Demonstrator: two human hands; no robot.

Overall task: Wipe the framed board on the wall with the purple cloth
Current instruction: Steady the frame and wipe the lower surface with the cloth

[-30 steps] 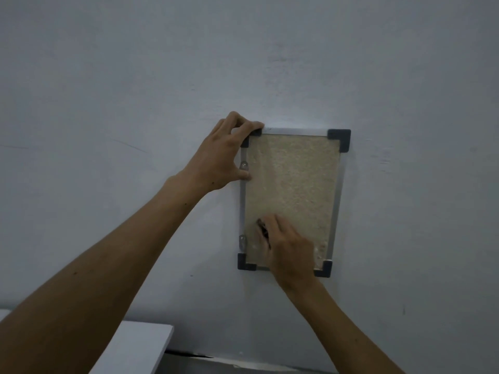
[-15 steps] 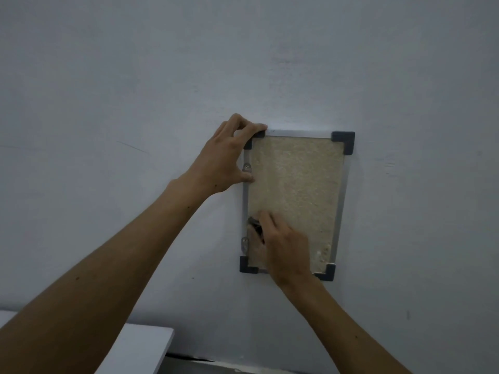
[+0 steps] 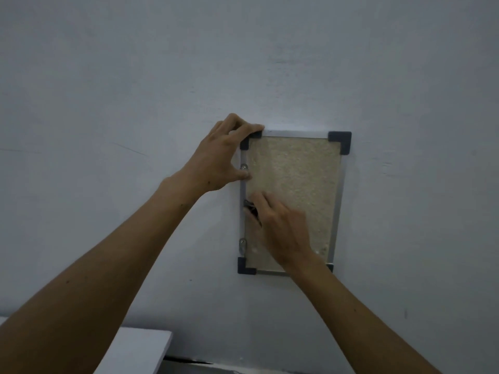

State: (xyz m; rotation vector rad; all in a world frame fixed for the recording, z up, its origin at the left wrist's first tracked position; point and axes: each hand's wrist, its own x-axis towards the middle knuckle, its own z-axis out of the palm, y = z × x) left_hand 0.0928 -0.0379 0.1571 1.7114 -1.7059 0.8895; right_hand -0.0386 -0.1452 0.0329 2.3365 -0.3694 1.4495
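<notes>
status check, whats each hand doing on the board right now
Left hand grips framed board at its top-left corner. Right hand presses a dark scrap, likely the cloth, on lower left. Nothing in the way.

We see the framed board [image 3: 294,184] hanging on the wall [image 3: 108,103], right of centre in the picture. Our left hand [image 3: 218,160] sits at its upper left corner, fingers [image 3: 251,129] over the top edge. Below it, our right hand [image 3: 280,228] lies on the board's lower left part, with the cloth [image 3: 252,210] beneath it. A surface [image 3: 137,352] occupies the lower left of the picture.
</notes>
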